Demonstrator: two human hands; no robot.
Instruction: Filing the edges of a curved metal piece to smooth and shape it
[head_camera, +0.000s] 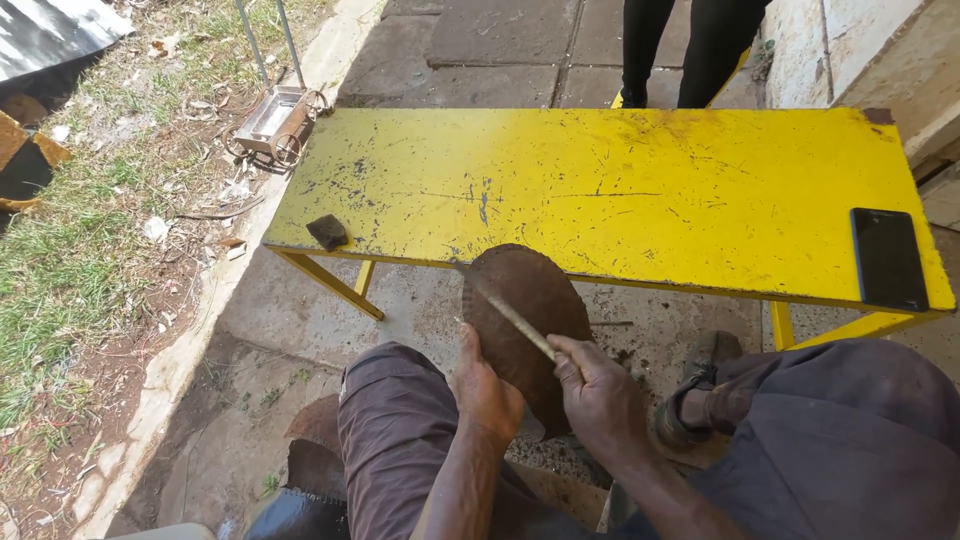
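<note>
Left hand grips the rusty round disc, leaning against the yellow table; right hand clamps a thin rod across it. Filing appears underway; further strokes need steady bracing.

Rusty brown saw blade leans against the table edge, thin file crossing it.
</note>
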